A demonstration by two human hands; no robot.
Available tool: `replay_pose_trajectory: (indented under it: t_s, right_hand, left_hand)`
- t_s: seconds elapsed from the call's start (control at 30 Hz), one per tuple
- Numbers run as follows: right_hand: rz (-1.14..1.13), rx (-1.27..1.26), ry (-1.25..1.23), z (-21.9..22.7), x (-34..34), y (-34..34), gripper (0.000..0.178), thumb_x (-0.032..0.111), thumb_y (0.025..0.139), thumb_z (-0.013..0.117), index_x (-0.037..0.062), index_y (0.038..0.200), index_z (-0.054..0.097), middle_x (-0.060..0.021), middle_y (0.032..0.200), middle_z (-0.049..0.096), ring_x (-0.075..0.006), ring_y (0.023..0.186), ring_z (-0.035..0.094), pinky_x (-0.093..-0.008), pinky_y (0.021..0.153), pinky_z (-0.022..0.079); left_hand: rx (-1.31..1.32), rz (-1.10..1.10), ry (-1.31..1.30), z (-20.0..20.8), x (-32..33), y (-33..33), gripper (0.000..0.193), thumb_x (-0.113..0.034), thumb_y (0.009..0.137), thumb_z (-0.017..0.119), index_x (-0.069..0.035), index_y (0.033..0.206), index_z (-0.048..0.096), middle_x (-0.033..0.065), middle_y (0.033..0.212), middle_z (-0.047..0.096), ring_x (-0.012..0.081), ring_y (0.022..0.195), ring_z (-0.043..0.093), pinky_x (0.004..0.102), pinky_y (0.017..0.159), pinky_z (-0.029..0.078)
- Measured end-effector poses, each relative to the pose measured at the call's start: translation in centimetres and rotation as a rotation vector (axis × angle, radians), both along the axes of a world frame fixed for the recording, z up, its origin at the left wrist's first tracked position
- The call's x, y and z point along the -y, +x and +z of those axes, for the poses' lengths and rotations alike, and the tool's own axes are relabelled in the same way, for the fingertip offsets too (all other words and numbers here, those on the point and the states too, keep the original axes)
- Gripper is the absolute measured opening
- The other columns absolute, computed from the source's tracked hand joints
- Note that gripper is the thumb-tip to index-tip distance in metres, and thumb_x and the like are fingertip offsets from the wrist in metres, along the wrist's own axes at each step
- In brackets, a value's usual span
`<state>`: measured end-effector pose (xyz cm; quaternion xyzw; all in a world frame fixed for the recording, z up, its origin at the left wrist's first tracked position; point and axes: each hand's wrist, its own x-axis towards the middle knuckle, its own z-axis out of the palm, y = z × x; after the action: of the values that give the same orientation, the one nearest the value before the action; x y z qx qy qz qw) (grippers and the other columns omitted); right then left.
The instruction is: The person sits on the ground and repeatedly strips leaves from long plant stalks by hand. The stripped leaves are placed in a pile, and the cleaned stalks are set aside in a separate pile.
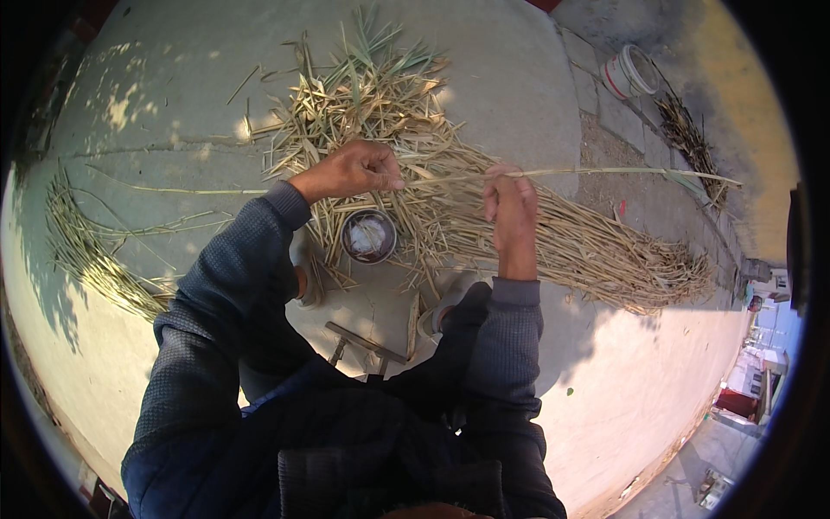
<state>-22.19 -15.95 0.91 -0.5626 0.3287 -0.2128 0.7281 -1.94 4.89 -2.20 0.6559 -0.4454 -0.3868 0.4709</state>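
Note:
A long, thin straw stalk (605,171) stretches nearly level across the view, between and beyond both hands. My left hand (356,168) is closed, pinching the stalk between thumb and fingers. To its right, my right hand (512,208) is raised with bent fingers closed around the same stalk. Below my hands, between my feet, sits a small round bowl (370,260) with something whitish and bits of straw in it. Under the right hand a thick bundle of dry stalks (622,259) fans out to the right. A heap of leaf strips and husks (363,108) lies beyond the left hand.
Another bundle of greener stalks (91,259) lies at the far left. A T-shaped metal piece (367,341) stands between my legs. At the upper right are a white bucket (629,72) and dark, dry twigs (689,143). The concrete floor (510,60) is partly sunlit.

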Motion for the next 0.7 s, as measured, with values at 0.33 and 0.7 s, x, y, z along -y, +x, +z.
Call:
replay_pose_trajectory:
  t_s: [0.33, 0.7]
  right_hand:
    - [0.084, -0.052, -0.183, -0.3, -0.6, 0.1, 0.013, 0.003, 0.095, 0.055, 0.0048, 0.102, 0.065, -0.0017, 0.077, 0.061, -0.0049, 0.062, 0.049, -0.0228, 0.053, 0.038]
    - [0.103, 0.092, -0.147, 1.4, -0.4, -0.8, 0.021, 0.003, 0.098, 0.050, 0.0024, 0.114, 0.065, -0.0030, 0.079, 0.062, -0.0054, 0.060, 0.048, -0.0218, 0.055, 0.040]
  left_hand:
    - [0.147, -0.015, -0.037, -0.1, 0.6, -1.3, 0.022, -0.022, 0.092, 0.079, -0.001, 0.093, 0.072, 0.0061, 0.084, 0.074, 0.0150, 0.081, 0.070, 0.0318, 0.074, 0.054]
    - [-0.099, -0.036, 0.046, 0.9, -0.3, 0.5, 0.018, -0.017, 0.093, 0.078, -0.001, 0.094, 0.070, 0.0039, 0.086, 0.073, 0.0109, 0.084, 0.070, 0.0285, 0.076, 0.056]
